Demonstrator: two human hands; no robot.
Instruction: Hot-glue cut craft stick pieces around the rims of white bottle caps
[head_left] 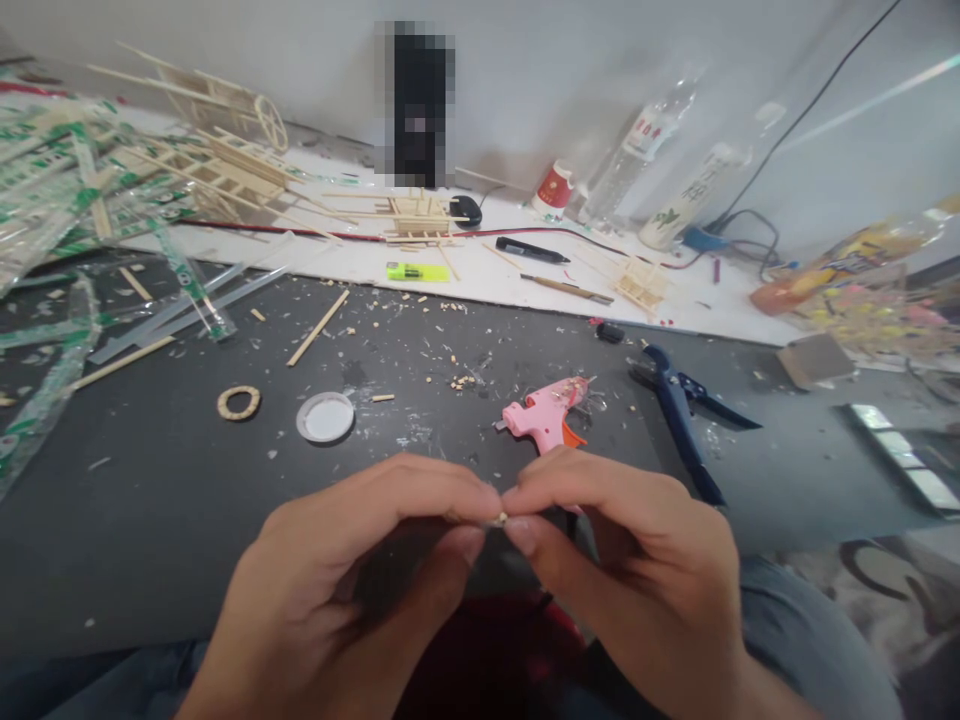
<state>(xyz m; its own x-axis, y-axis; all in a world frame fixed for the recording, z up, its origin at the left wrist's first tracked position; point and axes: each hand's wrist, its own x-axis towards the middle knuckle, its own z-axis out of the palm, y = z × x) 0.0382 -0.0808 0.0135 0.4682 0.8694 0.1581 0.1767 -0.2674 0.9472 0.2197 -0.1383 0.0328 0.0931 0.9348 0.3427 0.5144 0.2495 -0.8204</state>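
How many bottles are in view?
3: a clear bottle right of the red cup, a whitish bottle beside it, and an orange bottle farther right. More may be hidden.

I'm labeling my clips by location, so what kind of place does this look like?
Probably a hobby or craft workbench: a pink glue gun lies on the dark tabletop, blue-handled cutters sit to its right, and small wooden cart models stand at the back left.
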